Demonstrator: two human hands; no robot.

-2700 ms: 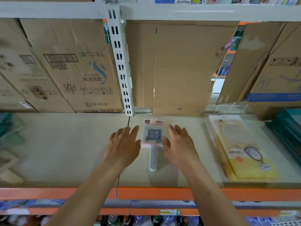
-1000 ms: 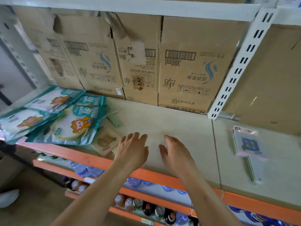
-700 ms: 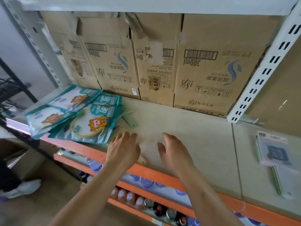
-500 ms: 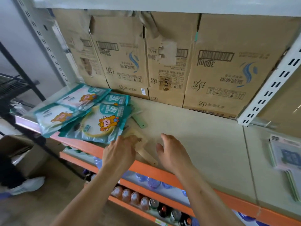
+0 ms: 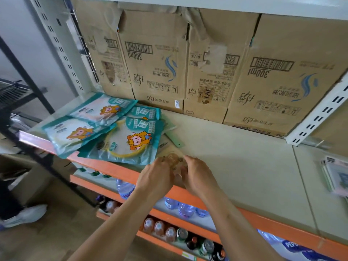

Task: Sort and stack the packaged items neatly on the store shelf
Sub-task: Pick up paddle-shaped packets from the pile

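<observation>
Shelf contents, left to right.

Item 1: teal plastic pouches printed with an orange cartoon figure. They are fanned loosely and overlapping at the left end of the beige shelf board, one corner overhanging the orange front edge. Not yet squared.

Item 2: pale green flat handle, poking out from under the pouches' right side. The rest of it is hidden.

Item 3: my left hand, with fingers curled onto the left edge of Item 4.

Item 4: small tan packet in clear wrap. It lies at the front of the shelf, just beside the nearest pouch and between my hands.

Item 5: my right hand, fingers curled onto the packet's right edge. I cannot tell whether the packet has lifted off the board.

Item 6: pink-and-white carded packet, far right, blurred, lying flat and well apart from my hands.

Behind everything stand brown cardboard cartons, printed upside down.

Change noted: half a second ago only my left fingertips reached the tan packet and my right hand hovered beside it. Now both hands have closed on it. Earlier still, my hands flanked the pink-and-white packet, and that one now sits unattended. I judge it placed and the tan packet next for sorting.
</observation>
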